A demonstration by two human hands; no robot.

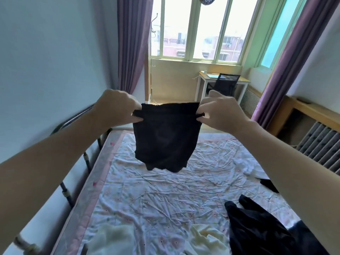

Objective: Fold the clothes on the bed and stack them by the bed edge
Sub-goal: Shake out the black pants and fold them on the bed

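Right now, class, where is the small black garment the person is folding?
In the head view, the small black garment hangs mid-frame above the bed, pinched at its top corners by the left hand and right hand.

I see a metal-framed bed [77, 196] under a wrinkled white floral sheet [156, 196]. On it lie a crumpled black garment [257, 227], a pale yellow cloth [114, 240] and a white cloth [246, 166].

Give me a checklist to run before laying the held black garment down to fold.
1. Left hand grip on the black garment top corner: ok.
2. Right hand grip on the other corner: ok.
3. Garment hanging clear above the bed sheet: ok.
4. Sheet smooth: not ok, wrinkled.
5. Bare sheet below the garment: ok.
6. Garment right side out: cannot tell.
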